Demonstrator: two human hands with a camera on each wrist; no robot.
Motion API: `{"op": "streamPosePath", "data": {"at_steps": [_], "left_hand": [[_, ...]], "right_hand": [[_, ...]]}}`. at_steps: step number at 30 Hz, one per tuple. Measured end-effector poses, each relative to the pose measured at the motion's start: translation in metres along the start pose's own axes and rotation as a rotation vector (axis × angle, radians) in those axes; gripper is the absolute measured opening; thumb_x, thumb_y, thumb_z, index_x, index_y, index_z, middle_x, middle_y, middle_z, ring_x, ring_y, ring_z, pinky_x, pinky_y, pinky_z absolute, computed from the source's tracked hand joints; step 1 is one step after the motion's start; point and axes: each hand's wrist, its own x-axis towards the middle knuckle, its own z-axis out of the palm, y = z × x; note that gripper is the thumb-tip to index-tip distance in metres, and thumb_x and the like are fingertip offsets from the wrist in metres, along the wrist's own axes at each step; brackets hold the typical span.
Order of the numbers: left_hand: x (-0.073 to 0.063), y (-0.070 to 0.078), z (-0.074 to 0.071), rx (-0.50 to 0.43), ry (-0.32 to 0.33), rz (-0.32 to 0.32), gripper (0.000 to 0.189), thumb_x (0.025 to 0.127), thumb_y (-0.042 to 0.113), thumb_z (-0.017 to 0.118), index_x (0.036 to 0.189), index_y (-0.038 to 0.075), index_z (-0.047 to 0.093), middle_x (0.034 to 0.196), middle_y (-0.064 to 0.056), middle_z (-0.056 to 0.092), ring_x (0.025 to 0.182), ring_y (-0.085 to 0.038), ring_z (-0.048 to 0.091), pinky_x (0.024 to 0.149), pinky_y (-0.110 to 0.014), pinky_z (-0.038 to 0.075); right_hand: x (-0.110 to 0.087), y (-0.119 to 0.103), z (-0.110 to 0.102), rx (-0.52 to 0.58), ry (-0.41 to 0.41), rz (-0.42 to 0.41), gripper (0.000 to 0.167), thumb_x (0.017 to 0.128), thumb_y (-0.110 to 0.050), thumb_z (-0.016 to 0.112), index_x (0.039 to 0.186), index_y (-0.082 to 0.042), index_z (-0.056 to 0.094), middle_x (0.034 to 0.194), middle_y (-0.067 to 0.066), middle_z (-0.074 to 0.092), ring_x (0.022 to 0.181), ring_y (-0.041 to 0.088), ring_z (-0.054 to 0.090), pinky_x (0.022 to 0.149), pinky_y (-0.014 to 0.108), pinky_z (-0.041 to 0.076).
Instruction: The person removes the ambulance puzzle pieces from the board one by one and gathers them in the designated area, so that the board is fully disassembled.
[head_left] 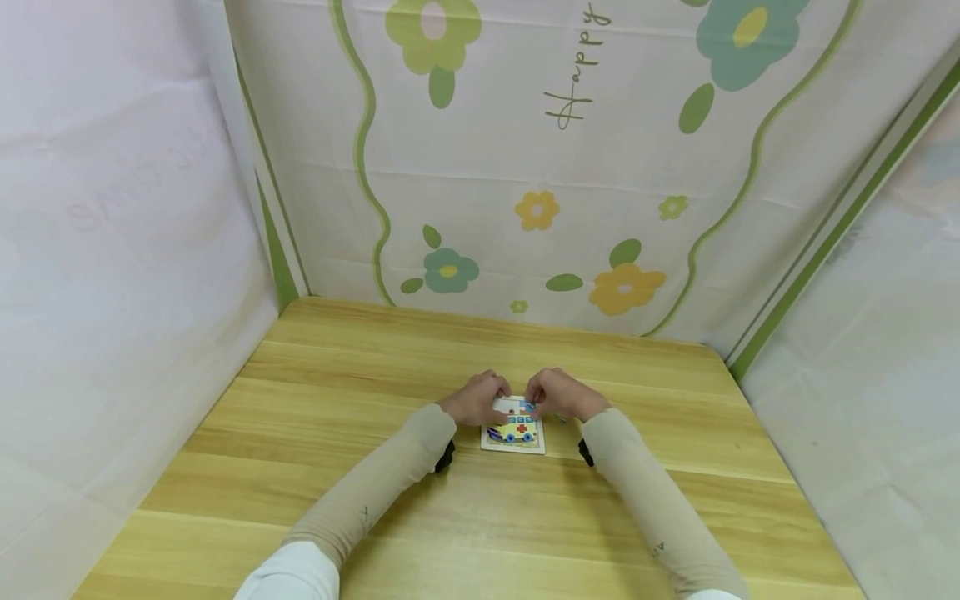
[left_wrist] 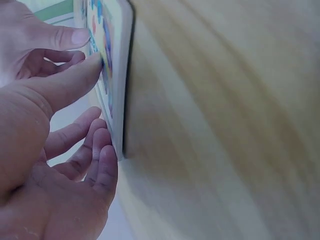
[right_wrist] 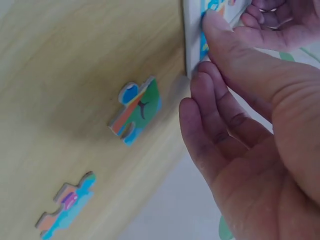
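Observation:
A small jigsaw puzzle board [head_left: 513,450] with a white rim lies on the table, showing a yellow ambulance [head_left: 508,429] with a red cross. My left hand [head_left: 474,402] holds the board at its left, thumb on the picture and fingertips along the far edge. From the right, my right hand [head_left: 558,393] pinches a bluish puzzle piece [head_left: 529,407] at the board's upper right corner; the fingers partly hide it. In the right wrist view, a green and orange loose piece [right_wrist: 142,110] and a blue and pink one [right_wrist: 70,205] lie beside the right hand.
The wood-grain table [head_left: 337,358] carries the board near its middle. A white flowered cloth [head_left: 480,167] rises behind the far edge. White cloth walls [head_left: 112,292] stand at the left and right.

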Motion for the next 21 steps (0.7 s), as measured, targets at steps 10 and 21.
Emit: {"op": "streamPosePath", "data": {"at_steps": [10, 21], "left_hand": [[0.007, 0.013, 0.003, -0.015, -0.003, 0.041, 0.042, 0.095, 0.022, 0.081, 0.129, 0.000, 0.068, 0.126, -0.012, 0.061, 0.105, -0.018, 0.052, 0.090, -0.029, 0.050], [0.015, 0.016, 0.010, -0.030, 0.031, 0.096, 0.038, 0.095, 0.019, 0.082, 0.124, -0.002, 0.068, 0.119, -0.014, 0.063, 0.100, -0.018, 0.050, 0.085, -0.029, 0.047]], "right_hand": [[0.004, -0.003, 0.001, 0.048, -0.007, 0.007, 0.014, 0.087, 0.001, 0.084, 0.096, -0.003, 0.075, 0.091, 0.007, 0.070, 0.077, 0.015, 0.056, 0.071, 0.029, 0.052], [0.003, -0.002, 0.000, 0.037, -0.007, -0.012, 0.013, 0.087, 0.002, 0.083, 0.094, -0.001, 0.073, 0.094, 0.010, 0.071, 0.081, 0.014, 0.059, 0.074, 0.028, 0.054]]}}
